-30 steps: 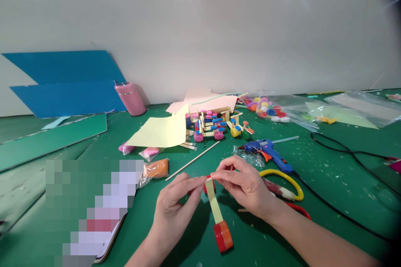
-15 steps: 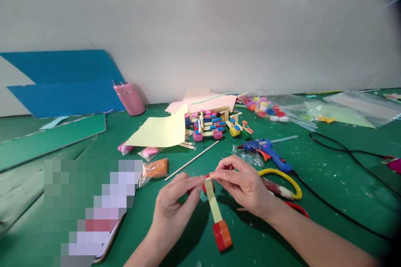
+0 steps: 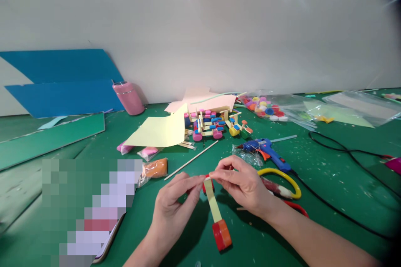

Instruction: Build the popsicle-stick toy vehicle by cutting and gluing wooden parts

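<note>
My left hand [image 3: 173,210] and my right hand [image 3: 242,183] pinch the far end of a small craft piece [image 3: 214,206] over the green mat [image 3: 328,183]. It is a pale flat stick with a red and orange bottle-cap wheel [image 3: 222,235] at the near end, resting on the mat. A second red cap [image 3: 208,184] sits at the far end, between my fingertips. Both hands' thumbs and forefingers meet at that end.
A blue glue gun [image 3: 266,152] with a black cord lies right of my hands, beside yellow-handled scissors [image 3: 283,183]. Behind are finished stick-and-cap models [image 3: 213,125], yellow paper [image 3: 159,131], a thin wooden skewer [image 3: 191,160], clay packets [image 3: 155,167], a bag of caps [image 3: 266,108], a pink tumbler [image 3: 128,98] and blue boards [image 3: 62,81].
</note>
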Demonstrator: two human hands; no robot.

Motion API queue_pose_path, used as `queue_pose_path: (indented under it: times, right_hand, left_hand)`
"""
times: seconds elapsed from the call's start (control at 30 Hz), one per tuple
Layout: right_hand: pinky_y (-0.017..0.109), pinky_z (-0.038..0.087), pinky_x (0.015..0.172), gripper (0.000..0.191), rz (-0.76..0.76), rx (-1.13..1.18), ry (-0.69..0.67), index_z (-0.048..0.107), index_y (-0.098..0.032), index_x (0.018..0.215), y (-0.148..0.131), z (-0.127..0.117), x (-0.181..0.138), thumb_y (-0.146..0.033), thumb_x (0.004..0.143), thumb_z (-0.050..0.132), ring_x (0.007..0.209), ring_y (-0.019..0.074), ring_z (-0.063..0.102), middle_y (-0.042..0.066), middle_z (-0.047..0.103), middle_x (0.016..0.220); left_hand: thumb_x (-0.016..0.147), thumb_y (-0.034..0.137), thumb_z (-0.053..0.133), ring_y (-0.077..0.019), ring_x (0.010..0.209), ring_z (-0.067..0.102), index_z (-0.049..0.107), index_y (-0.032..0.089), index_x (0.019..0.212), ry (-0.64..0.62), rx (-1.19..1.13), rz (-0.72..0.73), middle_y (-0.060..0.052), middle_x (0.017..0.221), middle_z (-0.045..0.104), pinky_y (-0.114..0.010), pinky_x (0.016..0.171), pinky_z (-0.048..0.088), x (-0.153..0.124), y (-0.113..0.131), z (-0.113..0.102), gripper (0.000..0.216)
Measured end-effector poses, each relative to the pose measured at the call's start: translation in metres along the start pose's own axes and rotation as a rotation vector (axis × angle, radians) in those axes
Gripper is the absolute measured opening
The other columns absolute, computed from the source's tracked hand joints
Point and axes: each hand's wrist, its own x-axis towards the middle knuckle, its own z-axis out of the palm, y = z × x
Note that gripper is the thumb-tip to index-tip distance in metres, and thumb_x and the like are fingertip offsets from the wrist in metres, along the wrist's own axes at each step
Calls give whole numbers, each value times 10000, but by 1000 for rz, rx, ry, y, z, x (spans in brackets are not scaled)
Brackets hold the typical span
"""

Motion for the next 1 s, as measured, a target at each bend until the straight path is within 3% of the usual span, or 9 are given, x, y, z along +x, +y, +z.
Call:
queue_pose_path:
  times: [0.83,1.0]
  right_hand:
    - [301,454,703,314,-34,-29,-5,601,-245,1104,0,1,0,-104,836,518,825,155,529,53,555,920]
    - [328,454,782,372,-35,-38,11,543,-202,1175,-4,-1,1,-111,814,536,912,176,526,82,542,1019]
  left_hand:
    - [752,77,591,-91,565,519,645,218,923,7,46,-13,14,680,623,-194,512,437,1,0,-1,229]
    - [720,124,637,-92,566,535,592,199,1046,27,70,-75,9,714,619,-210,552,478,0,-1,-2,338]
